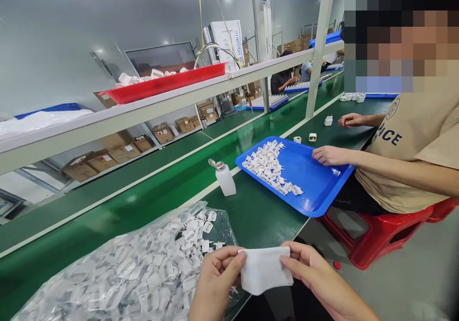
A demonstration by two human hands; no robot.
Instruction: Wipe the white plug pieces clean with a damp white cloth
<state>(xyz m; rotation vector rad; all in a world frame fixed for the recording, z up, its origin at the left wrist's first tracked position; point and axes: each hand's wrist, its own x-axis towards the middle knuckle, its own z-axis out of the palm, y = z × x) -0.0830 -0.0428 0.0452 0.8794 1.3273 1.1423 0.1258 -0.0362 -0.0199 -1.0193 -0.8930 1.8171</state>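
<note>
1. The left hand [217, 278] and right hand [315, 273] each pinch one side of a soft, roughly rectangular white cloth [266, 271], spread between them near the table's edge.
2. Beside the left hand, a crinkled clear plastic bag [118, 268] holds heaped, hard white plug-shaped pieces [195, 232].
3. Beyond stands a squarish, whitish bottle [225, 180] with a metal top, near a smooth blue tray [301, 163].
4. Under them lies a smooth green tabletop [265, 220].
5. Behind: a pale shelf [172, 96], cardboard boxes [124, 153], a grey wall [89, 15].
</note>
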